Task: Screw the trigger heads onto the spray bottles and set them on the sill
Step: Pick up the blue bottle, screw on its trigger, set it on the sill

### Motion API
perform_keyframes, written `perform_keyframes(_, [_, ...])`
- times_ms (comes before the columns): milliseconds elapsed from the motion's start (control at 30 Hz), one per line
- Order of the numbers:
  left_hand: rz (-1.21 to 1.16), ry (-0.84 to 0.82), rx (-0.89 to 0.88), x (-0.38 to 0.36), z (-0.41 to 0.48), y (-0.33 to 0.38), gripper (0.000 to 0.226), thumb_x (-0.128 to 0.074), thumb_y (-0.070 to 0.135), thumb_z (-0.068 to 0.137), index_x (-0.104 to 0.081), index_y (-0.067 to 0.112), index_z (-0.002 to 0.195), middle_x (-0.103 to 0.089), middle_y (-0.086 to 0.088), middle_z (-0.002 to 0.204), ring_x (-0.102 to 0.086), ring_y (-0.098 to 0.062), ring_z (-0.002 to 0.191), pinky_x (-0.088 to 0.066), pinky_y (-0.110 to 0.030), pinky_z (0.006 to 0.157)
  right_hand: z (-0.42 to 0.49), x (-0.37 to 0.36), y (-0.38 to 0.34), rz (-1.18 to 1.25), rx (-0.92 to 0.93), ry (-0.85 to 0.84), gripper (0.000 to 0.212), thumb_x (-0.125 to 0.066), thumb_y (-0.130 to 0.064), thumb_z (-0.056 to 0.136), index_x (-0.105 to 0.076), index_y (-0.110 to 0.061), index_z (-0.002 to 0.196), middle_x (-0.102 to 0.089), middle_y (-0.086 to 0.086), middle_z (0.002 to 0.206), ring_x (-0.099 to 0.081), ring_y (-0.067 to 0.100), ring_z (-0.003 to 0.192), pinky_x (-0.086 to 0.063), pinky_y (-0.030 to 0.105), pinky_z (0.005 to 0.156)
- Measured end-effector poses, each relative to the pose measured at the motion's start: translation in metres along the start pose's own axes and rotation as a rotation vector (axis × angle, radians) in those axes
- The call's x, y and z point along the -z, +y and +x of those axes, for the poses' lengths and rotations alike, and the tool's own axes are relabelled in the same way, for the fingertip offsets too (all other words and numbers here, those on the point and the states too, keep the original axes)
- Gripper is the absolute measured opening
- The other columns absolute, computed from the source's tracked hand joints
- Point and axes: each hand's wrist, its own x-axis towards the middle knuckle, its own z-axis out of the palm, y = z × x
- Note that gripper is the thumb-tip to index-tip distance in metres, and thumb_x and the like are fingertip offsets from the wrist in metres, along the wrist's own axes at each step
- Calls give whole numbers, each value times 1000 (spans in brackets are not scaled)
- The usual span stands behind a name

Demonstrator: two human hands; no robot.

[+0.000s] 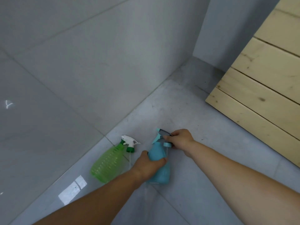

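A blue spray bottle [159, 171] stands on the grey floor near the wall. My left hand [148, 166] is wrapped around its body. My right hand [179, 138] holds the blue and grey trigger head [161, 135] at the bottle's neck, with its blue collar [167, 144] just below my fingers. To the left, a translucent green spray bottle [108, 163] lies tilted against the wall. Its white and green trigger head [129, 142] rests beside its neck, collar off to the side, with a thin tube trailing down.
A glossy grey tiled wall [81, 70] rises on the left and meets the floor [203, 184] along a diagonal line. A pale wooden slatted panel [263, 88] stands at the right. The wall corner is behind it.
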Motion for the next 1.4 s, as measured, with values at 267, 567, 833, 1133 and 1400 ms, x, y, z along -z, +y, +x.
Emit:
perform_keyframes(267, [-19, -58, -135, 1, -60, 30, 59, -82, 47, 79, -51, 22, 123, -67, 4, 111, -70, -15, 98, -60, -35, 89, -66, 64, -32, 74, 53, -35, 13, -65, -19, 91, -61, -7, 88, -65, 13, 87, -64, 23, 78, -59, 31, 63])
perform_keyframes(567, [212, -61, -463, 36, -188, 111, 91, -86, 57, 57, -51, 28, 135, -68, 5, 115, -70, -18, 103, -60, -41, 93, -208, 161, -103, 82, 334, 132, 15, -65, -17, 91, -67, -3, 87, -63, 10, 80, -61, 16, 71, -57, 26, 60])
perform_keyframes(833, [398, -85, -656, 69, -302, 134, 73, -87, 42, 73, -47, 32, 133, -68, 2, 119, -72, -19, 103, -62, -38, 89, -348, 225, -138, 392, 591, 406, 12, -60, -20, 93, -70, -13, 90, -67, 3, 87, -66, 15, 79, -59, 35, 83])
perform_keyframes(1133, [375, -161, -728, 65, -340, 121, 73, -87, 38, 68, -51, 36, 132, -69, 4, 121, -73, -18, 105, -62, -44, 91, -410, 220, -130, 685, 691, 496, 14, -58, -18, 96, -68, -8, 99, -68, 8, 93, -66, 17, 81, -59, 33, 81])
perform_keyframes(1400, [272, -209, -777, 49, -337, 124, 70, -88, 39, 67, -54, 39, 128, -71, 4, 119, -73, -15, 104, -62, -40, 92, -401, 183, -119, 535, 631, 200, 19, -58, -15, 96, -65, -3, 109, -77, 8, 91, -73, 17, 85, -61, 35, 81])
